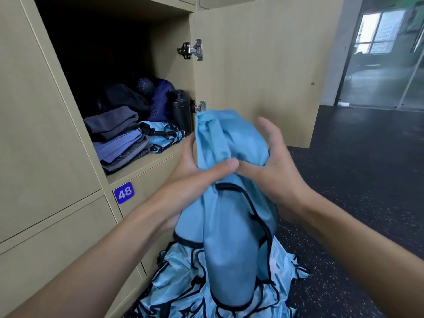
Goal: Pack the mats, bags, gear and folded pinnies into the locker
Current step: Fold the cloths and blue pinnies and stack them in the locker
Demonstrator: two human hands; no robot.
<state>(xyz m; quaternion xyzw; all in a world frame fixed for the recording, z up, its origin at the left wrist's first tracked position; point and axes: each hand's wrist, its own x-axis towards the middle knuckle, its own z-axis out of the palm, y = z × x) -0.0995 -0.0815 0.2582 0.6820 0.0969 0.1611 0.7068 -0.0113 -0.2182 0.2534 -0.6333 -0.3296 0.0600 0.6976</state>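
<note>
Both on one blue pinny [229,214]: my left grip [195,171] pinching it, my right grip [270,166] curled loosely round; more pinnies [183,283] heaped below.

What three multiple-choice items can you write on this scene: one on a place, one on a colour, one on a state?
1. Where does the black bottle stand?
A. on the floor
B. in the locker, at its right wall
C. on top of the lockers

2. What colour is the pinny that the left hand and the right hand hold?
A. light blue
B. red
C. yellow

3. How is the door?
A. shut
B. taken off
C. open

Answers:
1 B: the bottle stands inside, beside the lower hinge.
2 A: the fabric is light blue with black trim.
3 C: the door stands swung out and the inside shows.
</note>
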